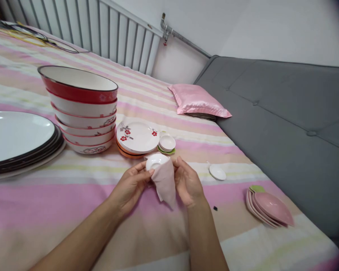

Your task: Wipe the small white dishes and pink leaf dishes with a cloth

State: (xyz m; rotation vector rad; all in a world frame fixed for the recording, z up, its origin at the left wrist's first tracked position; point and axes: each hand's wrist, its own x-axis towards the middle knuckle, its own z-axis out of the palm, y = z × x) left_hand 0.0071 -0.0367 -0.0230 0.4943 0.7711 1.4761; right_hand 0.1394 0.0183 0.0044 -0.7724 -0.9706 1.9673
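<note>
The left hand [132,186] pinches the near-left rim of a small white dish [155,160], its thumb on top. A pale pink cloth [165,180] drapes over the dish's right side and hangs below it. The right hand [188,182] is curled at the cloth's right edge; with its fingertips partly hidden, whether it pinches the cloth cannot be told. The dish is held above the striped bed [147,237].

Just beyond it, a stack of floral plates [139,135] rests on orange ware [130,153], beside small white bowls [167,141] on a green saucer [171,152]. To the left rise stacked bowls [86,120], the top one red outside, and next to them dark-rimmed plates [19,131].

Toward the bed's headboard edge lie a white oval piece [217,172], a tiny black object [215,208] and nested pink dishes [271,207]. A pink pillow [200,99] lies against the headboard [271,101], near the bed's far corner. Cables [39,37] lie by the far edge, near the radiator [96,30].
</note>
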